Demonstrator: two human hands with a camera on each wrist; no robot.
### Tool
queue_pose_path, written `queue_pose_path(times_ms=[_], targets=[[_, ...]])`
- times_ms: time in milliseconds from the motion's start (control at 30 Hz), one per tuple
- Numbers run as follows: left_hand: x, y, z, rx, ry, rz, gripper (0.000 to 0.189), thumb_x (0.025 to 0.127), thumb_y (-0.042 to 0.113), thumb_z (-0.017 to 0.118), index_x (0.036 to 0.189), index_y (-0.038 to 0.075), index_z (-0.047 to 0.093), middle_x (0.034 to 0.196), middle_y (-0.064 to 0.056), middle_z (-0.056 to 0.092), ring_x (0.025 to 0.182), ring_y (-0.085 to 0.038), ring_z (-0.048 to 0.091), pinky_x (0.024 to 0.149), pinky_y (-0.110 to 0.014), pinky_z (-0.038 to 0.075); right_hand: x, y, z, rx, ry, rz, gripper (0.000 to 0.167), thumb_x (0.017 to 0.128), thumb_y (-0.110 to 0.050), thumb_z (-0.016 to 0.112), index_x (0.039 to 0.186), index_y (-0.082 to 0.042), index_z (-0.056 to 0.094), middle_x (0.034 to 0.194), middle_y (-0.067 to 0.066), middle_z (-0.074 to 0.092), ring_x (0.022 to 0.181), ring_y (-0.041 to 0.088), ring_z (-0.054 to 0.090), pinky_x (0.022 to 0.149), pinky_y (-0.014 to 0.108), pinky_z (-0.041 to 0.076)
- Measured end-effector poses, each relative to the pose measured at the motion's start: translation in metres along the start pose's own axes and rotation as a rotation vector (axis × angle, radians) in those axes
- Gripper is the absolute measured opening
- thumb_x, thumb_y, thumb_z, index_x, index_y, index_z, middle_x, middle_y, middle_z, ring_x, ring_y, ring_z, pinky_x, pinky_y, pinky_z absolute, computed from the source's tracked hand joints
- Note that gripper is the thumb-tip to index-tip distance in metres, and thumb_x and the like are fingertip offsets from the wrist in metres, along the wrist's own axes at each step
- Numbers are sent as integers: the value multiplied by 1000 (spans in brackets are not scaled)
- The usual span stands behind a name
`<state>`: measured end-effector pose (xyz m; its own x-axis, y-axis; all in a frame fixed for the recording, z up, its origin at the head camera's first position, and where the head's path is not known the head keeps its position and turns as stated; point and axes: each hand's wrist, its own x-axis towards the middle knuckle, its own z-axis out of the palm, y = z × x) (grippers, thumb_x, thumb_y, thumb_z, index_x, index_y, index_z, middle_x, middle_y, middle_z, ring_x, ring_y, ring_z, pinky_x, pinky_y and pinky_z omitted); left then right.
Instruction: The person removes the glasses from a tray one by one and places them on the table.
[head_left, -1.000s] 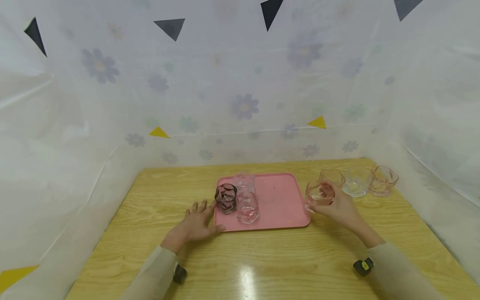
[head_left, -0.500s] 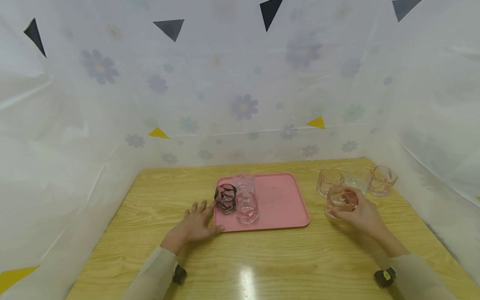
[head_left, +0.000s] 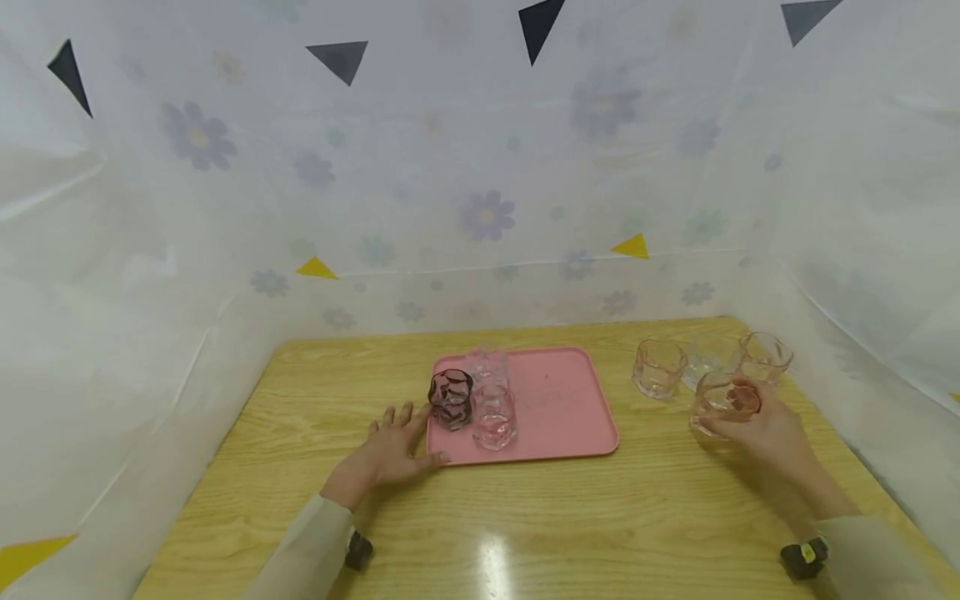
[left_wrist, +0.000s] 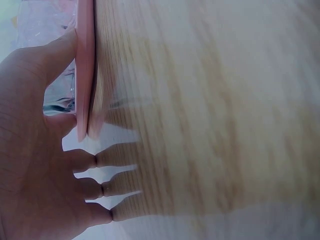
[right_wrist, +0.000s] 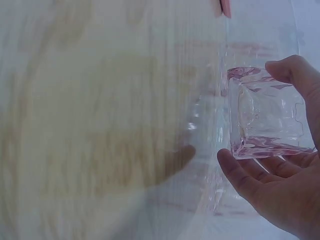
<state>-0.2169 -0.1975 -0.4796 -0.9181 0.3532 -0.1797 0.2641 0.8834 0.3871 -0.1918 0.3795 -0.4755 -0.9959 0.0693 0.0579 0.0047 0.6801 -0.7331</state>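
My right hand [head_left: 772, 429] grips a pinkish clear glass cup [right_wrist: 267, 117], thumb on one side and fingers on the other. In the right wrist view the cup's square base shows, a little off the wood. Behind it in the head view stand a pink-tinted glass [head_left: 658, 368], a clear glass [head_left: 705, 358] and another pinkish glass [head_left: 765, 354]. My left hand [head_left: 390, 448] rests with spread fingers at the left edge of a pink tray [head_left: 566, 408]. On the tray are a dark smoky glass [head_left: 452, 400], a clear pinkish glass [head_left: 494, 421] and a pale glass [head_left: 487, 365].
A wooden table [head_left: 480, 508] carries everything. White plastic sheeting [head_left: 420, 192] with flower prints closes off the back and both sides. The tray's rim [left_wrist: 85, 65] rises beside the left hand.
My right hand has carried the glass rightward, from beside the tray's right edge to in front of the glasses on the right. The left hand and the tray stay in place.
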Motion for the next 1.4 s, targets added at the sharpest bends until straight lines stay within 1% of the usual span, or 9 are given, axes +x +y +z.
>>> queue_pose_path(times_ms=[300, 533, 700, 767, 867, 1033, 1200, 1300, 1400], targets=[[5, -11, 10, -37, 46, 39, 106, 91, 84, 52, 170, 19, 23, 171, -34, 18, 156, -64, 8, 119, -84, 6, -1, 24, -21, -50, 80, 9, 100, 93, -40, 81, 161, 7, 25, 142, 33, 52, 93, -24, 37, 77, 24, 51], [8, -14, 12, -35, 44, 44, 105, 91, 83, 53, 170, 20, 23, 170, -35, 17, 155, -66, 7, 118, -85, 5, 4, 39, -33, -93, 110, 72, 102, 95, -46, 77, 160, 11, 23, 144, 43, 48, 119, 57, 52, 93, 71, 42], [9, -14, 13, -27, 46, 32, 107, 90, 85, 53, 170, 21, 22, 172, -32, 16, 157, -62, 6, 120, -83, 4, 5, 49, -40, -112, 124, 92, 101, 97, -47, 74, 158, 14, 23, 143, 46, 49, 122, 61, 51, 92, 70, 42], [10, -15, 15, -24, 49, 26, 106, 91, 84, 53, 170, 21, 22, 173, -30, 15, 158, -60, 6, 121, -81, 4, 5, 51, -43, -112, 121, 94, 101, 97, -47, 74, 158, 15, 22, 143, 46, 49, 120, 61, 51, 92, 71, 43], [8, -12, 13, -18, 39, 14, 104, 93, 80, 55, 170, 20, 21, 173, -29, 15, 158, -59, 6, 122, -81, 5, 5, 55, -47, -122, 126, 93, 101, 97, -47, 74, 157, 15, 23, 141, 46, 51, 99, 16, 66, 91, 65, 45], [8, -12, 11, -18, 28, 10, 102, 94, 76, 58, 171, 21, 21, 172, -31, 16, 157, -60, 7, 121, -82, 6, 6, 58, -53, -119, 130, 101, 102, 97, -46, 74, 157, 17, 22, 142, 46, 50, 86, -19, 42, 94, 66, 43], [4, -9, 8, -37, 40, 48, 105, 92, 81, 55, 170, 19, 23, 170, -35, 18, 155, -65, 9, 118, -85, 6, 7, 59, -55, -114, 116, 116, 102, 99, -47, 72, 157, 18, 18, 144, 49, 44, 100, 23, 65, 96, 72, 40], [5, -10, 10, -32, 45, 41, 107, 91, 84, 52, 170, 20, 22, 171, -33, 17, 156, -63, 8, 119, -84, 6, 7, 59, -56, -118, 108, 131, 102, 99, -47, 70, 157, 19, 17, 145, 50, 42, 121, 63, 49, 92, 70, 42], [6, -11, 12, -17, 43, 27, 107, 91, 84, 52, 170, 21, 21, 172, -32, 17, 157, -61, 8, 120, -83, 6, 8, 60, -56, -121, 102, 138, 102, 100, -48, 69, 156, 19, 18, 145, 50, 41, 122, 64, 49, 88, 66, 45]])
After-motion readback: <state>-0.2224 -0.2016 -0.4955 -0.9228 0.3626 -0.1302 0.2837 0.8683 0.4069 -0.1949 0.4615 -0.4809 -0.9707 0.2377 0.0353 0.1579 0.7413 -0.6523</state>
